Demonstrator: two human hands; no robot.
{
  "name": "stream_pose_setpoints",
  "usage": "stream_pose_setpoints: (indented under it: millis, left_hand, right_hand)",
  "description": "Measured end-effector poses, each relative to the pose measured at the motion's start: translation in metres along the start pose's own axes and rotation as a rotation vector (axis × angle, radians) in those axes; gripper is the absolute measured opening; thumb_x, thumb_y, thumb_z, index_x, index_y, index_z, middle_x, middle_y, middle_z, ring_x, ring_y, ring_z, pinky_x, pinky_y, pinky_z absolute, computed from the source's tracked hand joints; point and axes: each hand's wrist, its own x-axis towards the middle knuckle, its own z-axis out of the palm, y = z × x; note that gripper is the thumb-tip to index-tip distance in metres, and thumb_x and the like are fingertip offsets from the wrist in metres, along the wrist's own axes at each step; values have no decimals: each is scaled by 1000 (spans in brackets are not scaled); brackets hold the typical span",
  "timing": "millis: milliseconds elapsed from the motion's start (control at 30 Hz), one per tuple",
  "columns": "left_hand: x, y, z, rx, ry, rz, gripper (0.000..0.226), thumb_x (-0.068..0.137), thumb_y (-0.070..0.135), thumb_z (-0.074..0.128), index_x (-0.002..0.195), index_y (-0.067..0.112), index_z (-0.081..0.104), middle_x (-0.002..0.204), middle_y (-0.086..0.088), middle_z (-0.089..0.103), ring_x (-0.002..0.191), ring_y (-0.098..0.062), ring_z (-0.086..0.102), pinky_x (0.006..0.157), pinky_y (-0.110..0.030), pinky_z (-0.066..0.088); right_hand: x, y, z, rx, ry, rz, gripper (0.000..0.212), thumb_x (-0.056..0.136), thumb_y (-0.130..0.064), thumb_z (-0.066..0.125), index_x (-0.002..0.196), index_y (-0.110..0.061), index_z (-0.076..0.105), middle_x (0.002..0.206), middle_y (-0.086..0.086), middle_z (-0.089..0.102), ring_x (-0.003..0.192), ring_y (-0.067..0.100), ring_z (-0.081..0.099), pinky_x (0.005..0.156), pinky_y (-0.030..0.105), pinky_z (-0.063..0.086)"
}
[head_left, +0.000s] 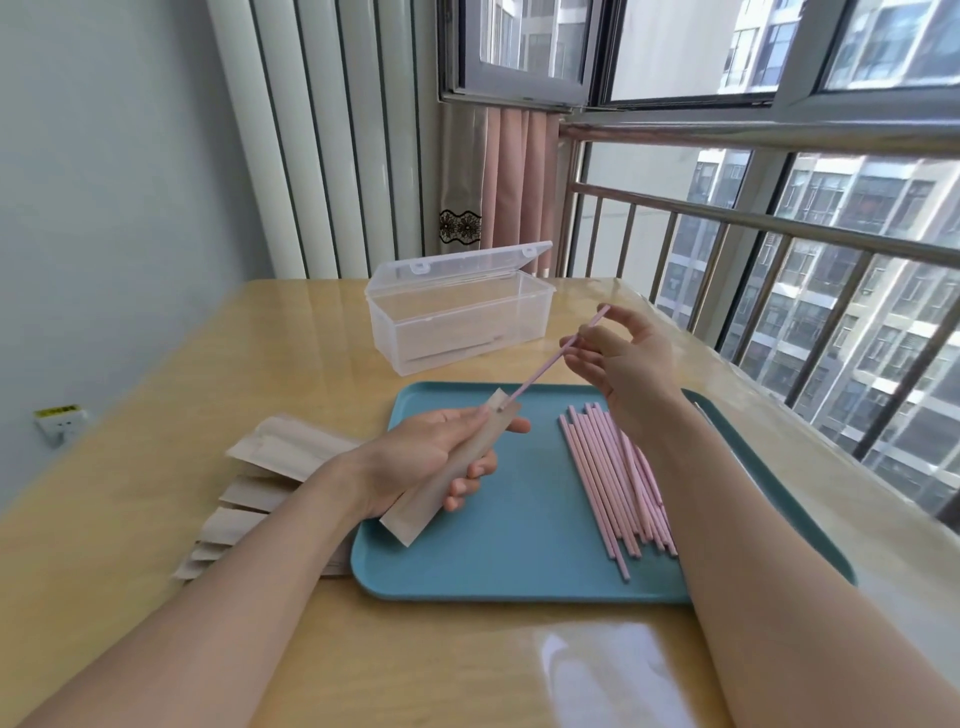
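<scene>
Left hand (415, 457) is over the left part of the tray (519, 519), fingers (480, 467) curled round a paper sleeve (452, 473) whose open end tilts up and away. Right hand (628, 364) is higher and to the right, fingers pinching a pink straw (550, 364) near its upper end. Straw slants down-left, lower tip at the sleeve's mouth. Loose straws (608, 478) lie on the tray's right half. Spare sleeves (270, 467) lie on the desk (441, 665), left of the tray. Clear box (457, 322) stands behind, lid up.

Both forearms are extended forward. A flat beige paper sleeve (447, 480) is gripped in the left hand (426, 457); a thin pink straw (545, 366) is pinched between fingertips of the raised right hand (626, 364).
</scene>
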Motion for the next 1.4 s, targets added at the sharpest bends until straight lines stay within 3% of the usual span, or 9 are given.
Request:
stream_pose_setpoints:
  millis: [267,500,700,967,1067,1167,1233,1300,1400]
  left_hand:
    - [3,-2,-3,-32,52,8,43,107,39,37,126,14,66,66,0,46,49,-11,37,44,-22,39]
    - [8,-4,-6,-70,114,5,43,108,35,38,122,6,66,67,0,48,48,-10,38,43,-21,40]
    - [8,-4,-6,-74,124,-2,42,107,34,39,121,6,67,68,-1,48,48,-10,39,44,-21,41]
    - [8,-4,-6,-92,125,-6,42,107,34,39,122,4,66,68,-1,47,49,-11,40,44,-21,41]
    - [9,-4,-6,-81,132,-7,43,107,35,39,122,5,66,67,-1,48,49,-11,40,44,-21,42]
    - [10,-4,-6,-73,134,-2,43,107,35,39,122,5,66,68,-1,49,48,-10,41,45,-21,42]
    - [9,-5,-5,-69,142,-1,43,107,35,39,122,5,66,68,-1,49,48,-10,42,45,-21,42]
    - [9,-4,-5,-59,149,-1,42,107,35,40,122,6,67,68,-1,50,48,-10,42,46,-21,43]
    - [8,-4,-4,-43,166,2,41,107,34,41,120,6,68,68,-1,53,50,-11,44,47,-23,45]
  right_hand:
    - [-8,2,4,-149,-150,3,41,91,7,65,126,-10,52,83,21,74,62,21,67,58,23,58]
    - [-8,11,5,-454,-301,29,21,94,-6,67,114,-9,72,92,13,77,67,17,67,56,23,54]
    - [-8,13,4,-572,-389,18,16,97,-17,65,102,-13,79,77,8,71,60,12,54,55,24,45]
    - [-11,11,3,-634,-559,83,22,101,-26,60,110,-16,77,68,7,61,52,10,42,48,21,33]
    - [-6,13,2,-678,-421,32,20,98,-27,64,108,-14,76,67,7,62,49,11,42,45,22,33]
    - [4,17,-9,-1171,-189,-145,25,84,-31,80,82,-6,74,64,4,65,55,16,54,48,24,40]
    - [5,20,-13,-1385,-170,-79,35,75,-35,87,77,-3,74,71,9,69,70,24,64,55,29,49]
    - [6,21,-12,-1411,-188,6,41,70,-37,90,82,-1,74,79,13,72,79,28,67,65,35,55]
    - [5,21,-7,-1424,-203,50,39,74,-34,87,78,0,68,71,9,64,67,26,60,59,33,50]
